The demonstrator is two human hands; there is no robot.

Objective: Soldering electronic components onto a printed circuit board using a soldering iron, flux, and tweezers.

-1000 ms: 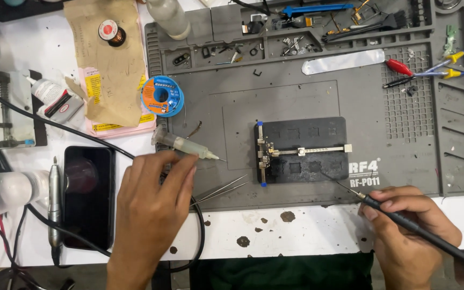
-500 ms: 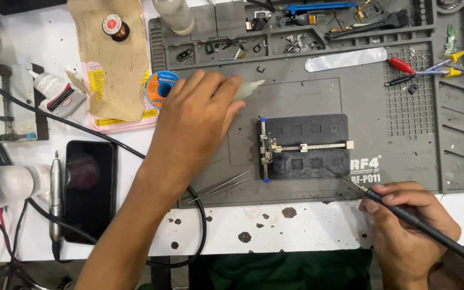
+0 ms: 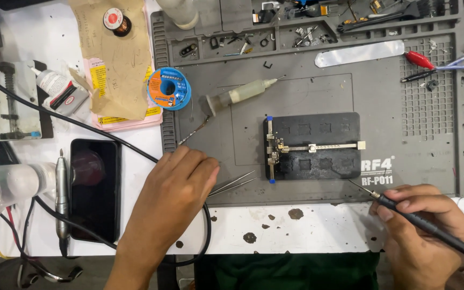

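Observation:
My right hand (image 3: 422,231) grips a black soldering iron (image 3: 430,228) like a pen at the mat's near edge, its thin tip pointing up-left toward a black board holder (image 3: 318,146) that clamps a small circuit board (image 3: 274,147). My left hand (image 3: 175,196) lies palm down on the near left part of the grey work mat (image 3: 404,139). It holds nothing, and its fingertips are beside the handle end of metal tweezers (image 3: 234,182). A flux syringe (image 3: 240,94) lies loose on the mat farther back.
A blue solder spool (image 3: 168,88) sits at the mat's left edge, by brown paper (image 3: 115,59). A dark phone (image 3: 95,188), a pen-shaped tool (image 3: 62,196) and black cables (image 3: 81,129) lie left of my hand. Red and yellow clips (image 3: 447,63) and small parts fill the back trays.
My left hand carried the syringe from the mat's near left to farther back, left it lying there, and came back down beside the tweezers. My right hand stayed put.

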